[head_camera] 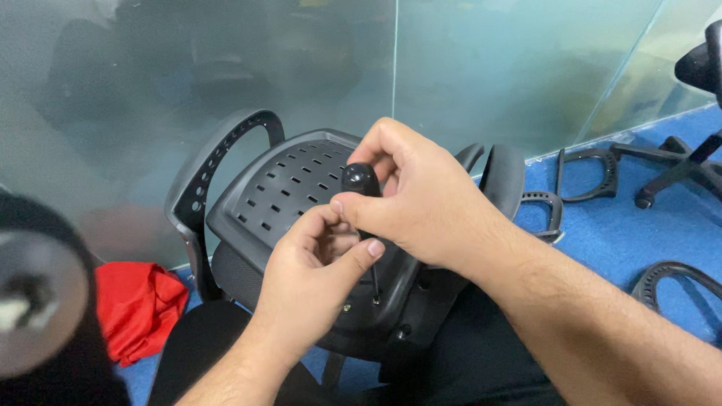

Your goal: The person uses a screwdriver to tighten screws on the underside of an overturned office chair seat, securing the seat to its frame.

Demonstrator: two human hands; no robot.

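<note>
Right hand (421,199) closed around black screwdriver (361,180) handle, tool upright, tip down at a screw hole in the chair back (289,188). Left hand (316,267) curled loosely around the shaft just below, touching the right.

red cloth (139,308) | loose armrests (587,174) | chair base (681,169) | blue carpet (624,240) | glass wall (489,68)

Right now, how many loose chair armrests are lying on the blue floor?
3: one armrest by the glass wall, one just right of the chair, and one at the right edge. More may be hidden.
</note>
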